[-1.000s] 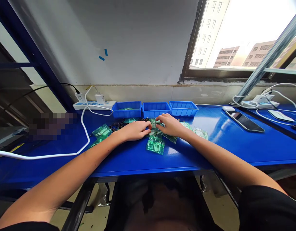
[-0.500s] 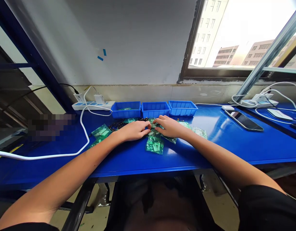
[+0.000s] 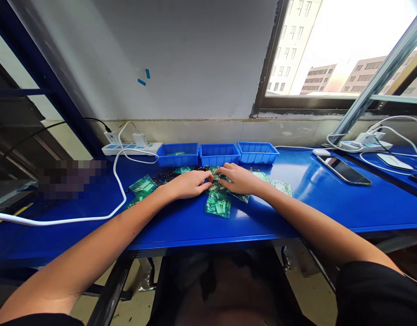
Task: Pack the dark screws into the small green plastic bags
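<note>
At the centre of the frame, the person's 2 bare hands meet over green packets (image 3: 218, 206) lying on the blue table (image 3: 188, 226). The left hand (image 3: 190, 184) is curled, its thumb and fingers a narrow gap apart at the packets; the right hand (image 3: 240, 178) is bent inward opposite, fingertips close to the left's. Whether either grips a packet cannot be told — the fingers hide it.

The packets spread from left of centre to right of centre, with 1 lying flat just below the hands and pale pieces showing through it. Dark small parts (image 3: 166, 175) lie left of centre, behind the left wrist. Above the hands stand 3 blue bins (image 3: 217, 160) in a row; the left bin (image 3: 178, 160) has green material inside. A phone (image 3: 344, 170) lies at the right of the frame, and a white cable (image 3: 117, 181) curves down the left.
</note>
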### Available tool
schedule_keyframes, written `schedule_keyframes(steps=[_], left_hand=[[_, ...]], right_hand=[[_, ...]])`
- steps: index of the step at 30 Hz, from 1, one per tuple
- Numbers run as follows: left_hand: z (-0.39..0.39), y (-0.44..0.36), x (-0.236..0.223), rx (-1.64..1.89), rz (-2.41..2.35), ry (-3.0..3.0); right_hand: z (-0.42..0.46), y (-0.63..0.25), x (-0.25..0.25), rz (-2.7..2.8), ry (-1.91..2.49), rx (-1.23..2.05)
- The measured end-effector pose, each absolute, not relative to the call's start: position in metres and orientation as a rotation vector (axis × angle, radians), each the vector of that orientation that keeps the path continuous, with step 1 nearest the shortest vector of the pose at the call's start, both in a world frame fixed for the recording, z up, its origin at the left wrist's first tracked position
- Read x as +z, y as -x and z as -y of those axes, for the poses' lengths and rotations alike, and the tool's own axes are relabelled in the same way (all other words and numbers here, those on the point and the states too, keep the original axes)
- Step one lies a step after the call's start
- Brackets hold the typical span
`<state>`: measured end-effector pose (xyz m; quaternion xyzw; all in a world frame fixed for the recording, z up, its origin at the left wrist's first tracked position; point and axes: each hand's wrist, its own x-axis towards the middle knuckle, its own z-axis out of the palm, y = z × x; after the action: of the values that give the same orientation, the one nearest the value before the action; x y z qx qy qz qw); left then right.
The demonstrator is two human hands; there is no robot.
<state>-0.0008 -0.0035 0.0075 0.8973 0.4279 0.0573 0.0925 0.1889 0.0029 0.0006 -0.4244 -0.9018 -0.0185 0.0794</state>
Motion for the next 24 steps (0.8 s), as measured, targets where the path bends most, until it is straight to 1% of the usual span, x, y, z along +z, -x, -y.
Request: schedule_keyframes(steps=[15, 21, 24], left_hand=[[-0.001, 0.006, 0.008, 0.047, -1.217, -2.744], [0.001, 0.014, 0.019, 0.116, -1.406, -2.736], [0.000, 0.016, 0.020, 0.090, -1.463, -2.718]], right_hand=[[-0.001, -0.189, 0.002, 2.723, 1.298, -0.067], [-0.001, -0.189, 0.003, 2.732, 1.280, -0.056], [-0.001, -0.189, 0.003, 2.744, 1.277, -0.048]])
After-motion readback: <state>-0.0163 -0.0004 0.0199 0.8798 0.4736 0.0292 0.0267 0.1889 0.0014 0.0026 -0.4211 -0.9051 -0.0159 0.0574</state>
